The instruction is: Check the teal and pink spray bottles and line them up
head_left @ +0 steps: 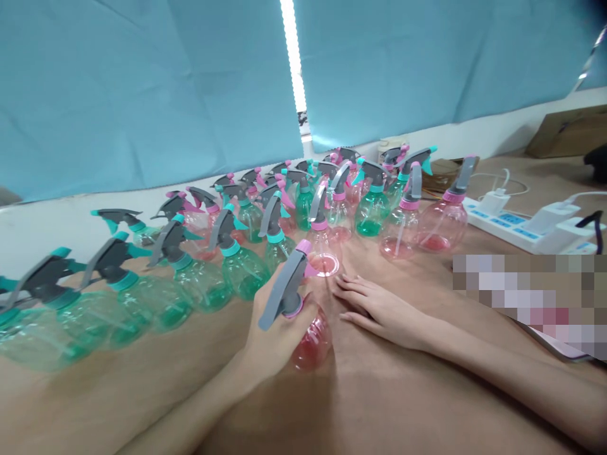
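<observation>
My left hand (270, 332) is wrapped round a pink spray bottle (310, 341) with a grey trigger head and pink nozzle, holding it tilted just above the brown table (379, 392). My right hand (374, 306) lies flat on the table right beside it, fingers stretched out and together, holding nothing. Just beyond both hands stands another pink bottle (325, 243), at the front of a crowd of spray bottles.
Several green spray bottles (237, 265) and pink ones (443, 218) stand in rows across the table's back and left. A white power strip (526, 230) with plugged chargers lies at the right. A cardboard box (566, 133) sits far right. Blue curtains hang behind.
</observation>
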`<state>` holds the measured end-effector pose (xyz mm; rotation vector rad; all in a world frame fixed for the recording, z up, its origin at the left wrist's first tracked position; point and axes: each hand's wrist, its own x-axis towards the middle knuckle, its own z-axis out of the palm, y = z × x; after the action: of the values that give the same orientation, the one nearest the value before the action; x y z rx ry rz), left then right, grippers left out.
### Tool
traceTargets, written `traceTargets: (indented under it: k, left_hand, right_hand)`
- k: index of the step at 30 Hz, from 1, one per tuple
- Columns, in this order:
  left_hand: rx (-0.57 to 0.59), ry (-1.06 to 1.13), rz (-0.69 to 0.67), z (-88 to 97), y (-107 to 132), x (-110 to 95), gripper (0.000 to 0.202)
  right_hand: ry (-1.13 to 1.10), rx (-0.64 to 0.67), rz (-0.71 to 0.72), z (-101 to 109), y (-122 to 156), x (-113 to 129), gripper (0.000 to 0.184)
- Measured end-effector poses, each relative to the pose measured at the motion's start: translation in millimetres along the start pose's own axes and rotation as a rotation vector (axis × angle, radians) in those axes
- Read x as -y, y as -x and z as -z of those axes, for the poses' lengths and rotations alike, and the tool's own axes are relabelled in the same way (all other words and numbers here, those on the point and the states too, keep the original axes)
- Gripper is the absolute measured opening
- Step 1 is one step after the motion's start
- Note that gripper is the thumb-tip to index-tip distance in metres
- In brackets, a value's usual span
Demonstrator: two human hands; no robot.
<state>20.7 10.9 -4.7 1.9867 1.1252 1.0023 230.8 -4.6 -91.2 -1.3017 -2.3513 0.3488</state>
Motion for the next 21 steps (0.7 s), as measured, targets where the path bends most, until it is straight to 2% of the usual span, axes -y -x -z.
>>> traceTargets:
  k: [4, 7, 11, 16, 21]
  left_hand:
    - [-0.019, 0.018, 0.003, -4.3, 0.6, 1.2, 0.016]
    - [-0.042, 0.033, -0.007, -8.5, -0.2, 0.3, 0.011]
    - [-0.031, 0.056, -0.045, -18.9, -4.5, -1.6, 0.016]
    - [0.01, 0.082, -0.093, -45.6, -14.0, -7.7, 0.027]
    - [0.094, 0.132, -0.19, -79.7, -28.0, -21.8, 0.047]
  right_hand:
    - [-0.114, -0.002, -0.016, 11.8, 0.5, 5.6, 0.046]
    - [-0.197, -0.021, -0.006, 22.2, 4.6, 12.2, 0.054]
    - [-0.223, -0.02, -0.012, 35.8, 13.7, 27.4, 0.066]
    - [-0.252, -0.098, -0.035, 46.1, 23.5, 44.2, 0.069]
    - [-0.233, -0.259, -0.154, 58.6, 33.8, 45.7, 0.065]
